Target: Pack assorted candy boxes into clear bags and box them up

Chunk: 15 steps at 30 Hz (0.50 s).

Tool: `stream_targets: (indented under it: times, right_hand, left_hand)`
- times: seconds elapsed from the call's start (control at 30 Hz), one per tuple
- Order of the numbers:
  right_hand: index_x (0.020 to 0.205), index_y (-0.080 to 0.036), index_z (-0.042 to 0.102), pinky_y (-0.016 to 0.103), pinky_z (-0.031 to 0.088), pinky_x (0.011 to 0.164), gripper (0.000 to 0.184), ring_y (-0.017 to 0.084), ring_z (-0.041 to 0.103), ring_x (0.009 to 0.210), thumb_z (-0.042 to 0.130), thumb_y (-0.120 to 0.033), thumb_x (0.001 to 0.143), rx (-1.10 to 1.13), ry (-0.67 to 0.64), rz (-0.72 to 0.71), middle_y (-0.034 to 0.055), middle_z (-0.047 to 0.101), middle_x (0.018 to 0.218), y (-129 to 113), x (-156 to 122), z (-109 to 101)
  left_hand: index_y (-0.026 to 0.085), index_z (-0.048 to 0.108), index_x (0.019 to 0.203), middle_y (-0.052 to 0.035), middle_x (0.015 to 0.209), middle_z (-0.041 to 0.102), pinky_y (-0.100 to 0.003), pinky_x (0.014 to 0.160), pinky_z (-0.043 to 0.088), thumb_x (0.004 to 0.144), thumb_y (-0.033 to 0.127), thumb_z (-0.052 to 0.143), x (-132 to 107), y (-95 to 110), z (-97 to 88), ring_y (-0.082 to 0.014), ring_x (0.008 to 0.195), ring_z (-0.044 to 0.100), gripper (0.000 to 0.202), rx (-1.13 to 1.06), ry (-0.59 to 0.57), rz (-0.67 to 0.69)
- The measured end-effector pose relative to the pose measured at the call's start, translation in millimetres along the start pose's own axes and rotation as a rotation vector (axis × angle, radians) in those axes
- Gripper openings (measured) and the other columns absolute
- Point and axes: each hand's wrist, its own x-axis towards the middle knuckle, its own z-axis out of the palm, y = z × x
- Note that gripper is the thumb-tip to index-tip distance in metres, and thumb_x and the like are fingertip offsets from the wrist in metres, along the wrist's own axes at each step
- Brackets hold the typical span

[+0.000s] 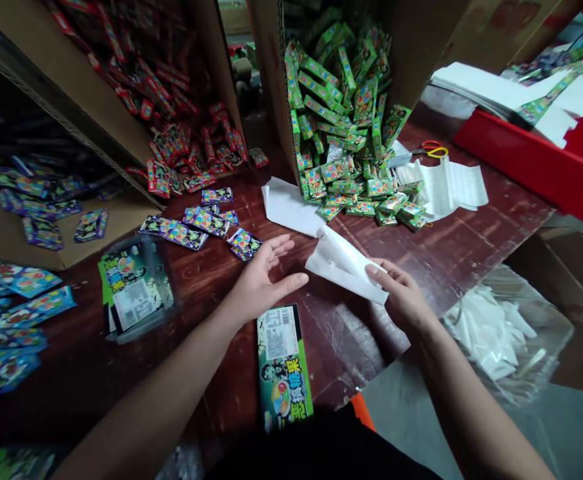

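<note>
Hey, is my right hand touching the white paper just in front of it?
Touching. The head view shows it plainly: the right hand holds the white paper at its right end, with the thumb lying over the upper face.

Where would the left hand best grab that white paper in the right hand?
The white paper is probably best pinched at its free end, coming from the left: the right hand grips the opposite end, and the open left hand is beside the free one.

Dim, cool light glances off a glossy, reddish-brown table [491,230], worn along its near edge, above a grey floor [396,403], with deep shadow at upper left
</note>
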Motion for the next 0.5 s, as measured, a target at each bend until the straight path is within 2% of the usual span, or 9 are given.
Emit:
stream_targets:
  times: [0.13,0.2,0.27,0.37,0.43,0.5]
  right_hand:
    - [0.099,-0.02,0.069,0.024,0.041,0.051,0.038,0.013,0.057,0.055,0.075,-0.054,0.083,0.11,-0.133,0.105,0.0005,0.069,0.074,0.6,-6.3,4.5]
    - [0.101,-0.02,0.07,0.023,0.04,0.05,0.037,0.011,0.055,0.054,0.074,-0.053,0.084,0.115,-0.161,0.122,-0.0006,0.067,0.072,4.3,-8.0,7.2]
    - [0.102,-0.021,0.069,0.023,0.04,0.05,0.038,0.012,0.055,0.055,0.072,-0.056,0.086,0.054,-0.155,0.108,-0.0007,0.067,0.073,6.5,-7.1,6.2]
    - [0.107,-0.023,0.067,0.026,0.049,0.061,0.041,0.016,0.063,0.074,0.068,-0.059,0.088,-0.106,-0.052,-0.035,0.0025,0.07,0.089,3.4,-0.8,-1.1]
    - [0.114,-0.024,0.065,0.031,0.053,0.073,0.043,0.02,0.065,0.089,0.068,-0.058,0.088,-0.203,0.039,-0.177,0.005,0.07,0.104,-4.1,4.4,-4.9]
    - [0.117,-0.025,0.063,0.035,0.053,0.078,0.042,0.021,0.065,0.092,0.068,-0.056,0.089,-0.294,0.056,-0.298,0.0065,0.07,0.111,-15.2,8.1,-3.3]
  left_hand:
    - [0.018,0.053,0.134,-0.0148,0.133,0.064,-0.041,0.102,0.05,0.082,0.04,0.078,12.3,1.4,19.1,-0.0272,0.121,0.063,0.062,-0.422,-0.071,-0.199]
    - [0.018,0.056,0.13,-0.0117,0.12,0.069,-0.035,0.092,0.054,0.081,0.038,0.08,13.8,-1.9,26.5,-0.0234,0.106,0.069,0.058,-0.493,-0.081,-0.237]
    - [0.017,0.06,0.123,-0.0076,0.107,0.072,-0.031,0.085,0.054,0.08,0.035,0.081,12.9,-7.0,30.7,-0.0192,0.094,0.069,0.052,-0.475,-0.027,-0.236]
    - [0.017,0.064,0.112,-0.004,0.095,0.072,-0.027,0.077,0.053,0.079,0.035,0.08,9.2,-14.4,32.4,-0.0152,0.083,0.067,0.041,-0.372,0.085,-0.224]
    - [0.017,0.065,0.109,-0.0036,0.093,0.071,-0.025,0.072,0.052,0.081,0.035,0.078,6.6,-17.4,33.4,-0.0147,0.08,0.066,0.036,-0.295,0.105,-0.209]
    - [0.017,0.067,0.107,-0.0033,0.091,0.071,-0.025,0.071,0.052,0.083,0.033,0.075,4.3,-18.5,36.2,-0.0147,0.08,0.066,0.031,-0.221,0.096,-0.177]
